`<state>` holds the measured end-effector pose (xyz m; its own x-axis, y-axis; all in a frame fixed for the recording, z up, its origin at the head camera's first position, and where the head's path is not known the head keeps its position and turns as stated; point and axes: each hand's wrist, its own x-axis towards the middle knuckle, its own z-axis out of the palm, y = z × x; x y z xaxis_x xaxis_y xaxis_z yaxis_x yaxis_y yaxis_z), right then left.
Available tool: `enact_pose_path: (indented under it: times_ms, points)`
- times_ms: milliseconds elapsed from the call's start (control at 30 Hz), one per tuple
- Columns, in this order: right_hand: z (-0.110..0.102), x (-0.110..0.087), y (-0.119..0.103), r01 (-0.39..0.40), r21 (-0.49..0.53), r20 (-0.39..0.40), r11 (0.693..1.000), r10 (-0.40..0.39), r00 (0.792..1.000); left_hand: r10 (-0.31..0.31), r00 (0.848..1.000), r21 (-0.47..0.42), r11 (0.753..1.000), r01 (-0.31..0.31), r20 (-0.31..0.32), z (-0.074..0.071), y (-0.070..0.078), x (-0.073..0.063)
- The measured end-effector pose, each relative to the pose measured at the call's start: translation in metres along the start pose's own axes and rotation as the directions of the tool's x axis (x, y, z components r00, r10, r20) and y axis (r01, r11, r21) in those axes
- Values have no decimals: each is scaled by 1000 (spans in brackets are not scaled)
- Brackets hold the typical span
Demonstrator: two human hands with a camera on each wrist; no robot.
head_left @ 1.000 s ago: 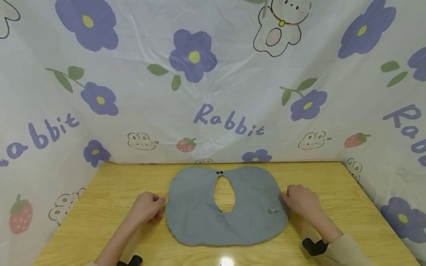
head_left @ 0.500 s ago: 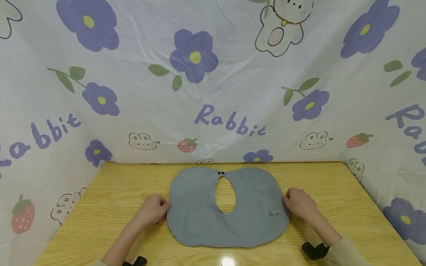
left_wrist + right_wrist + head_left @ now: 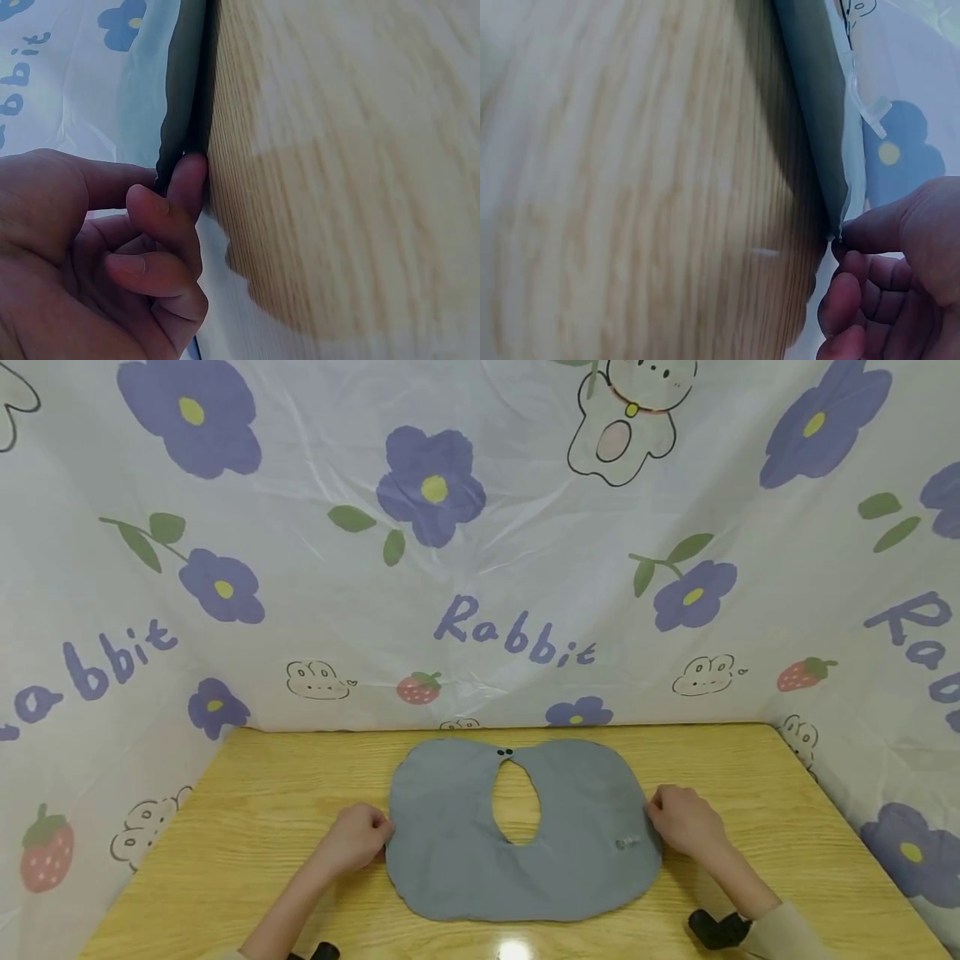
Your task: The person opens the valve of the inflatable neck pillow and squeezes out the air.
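A flat, grey, deflated neck pillow (image 3: 450,868) lies in the middle of the table in the head view. It has an oval opening at its centre, two small black snaps (image 3: 505,752) at its far edge and a clear air valve (image 3: 625,843) on its right part. My left hand (image 3: 355,839) pinches the left edge between thumb and index finger; the left wrist view shows the other fingers loosely curled below the seam. At the opposite edge my right hand (image 3: 686,821) pinches the rim, and the valve tube (image 3: 874,116) sticks out above it in the right wrist view.
The yellow wood-grain table (image 3: 285,768) ends at a white curtain (image 3: 517,568) printed with flowers and rabbits, which rises behind and along both sides. Black wrist mounts (image 3: 718,930) sit below both forearms. A light glare (image 3: 513,950) shows at the table's near side.
My left hand has come rightward from beside the pillow and now grips its left edge. The pillow has shifted slightly right, with my right hand keeping hold of its right edge.
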<state>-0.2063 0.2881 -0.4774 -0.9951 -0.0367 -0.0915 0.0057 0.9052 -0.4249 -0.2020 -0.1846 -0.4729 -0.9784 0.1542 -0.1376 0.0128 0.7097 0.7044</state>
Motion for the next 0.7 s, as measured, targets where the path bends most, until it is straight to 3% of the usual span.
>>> enact_pose_path:
  times_ms: [433,700]
  points:
    - [-6,-2,8,-6,-12,2,1000,6,1000,30,999,-18,999,-29,37,5,8,3]
    - [-7,-4,9,3,-9,7,1000,-3,1000,-12,998,-52,999,15,60,3,9,3]
